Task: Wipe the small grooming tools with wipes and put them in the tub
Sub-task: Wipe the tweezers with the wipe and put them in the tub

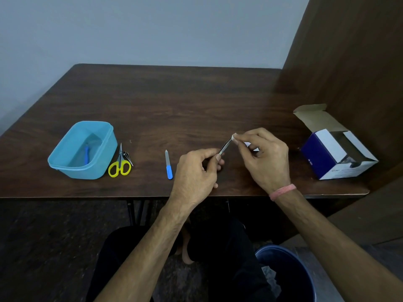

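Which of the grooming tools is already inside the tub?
Only the blue-handled tool lies in the blue tub; the yellow scissors and blue-handled nail file lie on the table.

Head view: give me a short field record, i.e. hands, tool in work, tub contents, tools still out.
left hand: pinches the lower end of the metal tweezers
right hand: rubs a white wipe on the tweezers' tip
tub: light blue, holds one blue-handled tool
beside tub: yellow-handled scissors, nail clipper
table centre: blue-handled nail file
right edge: open wipe box
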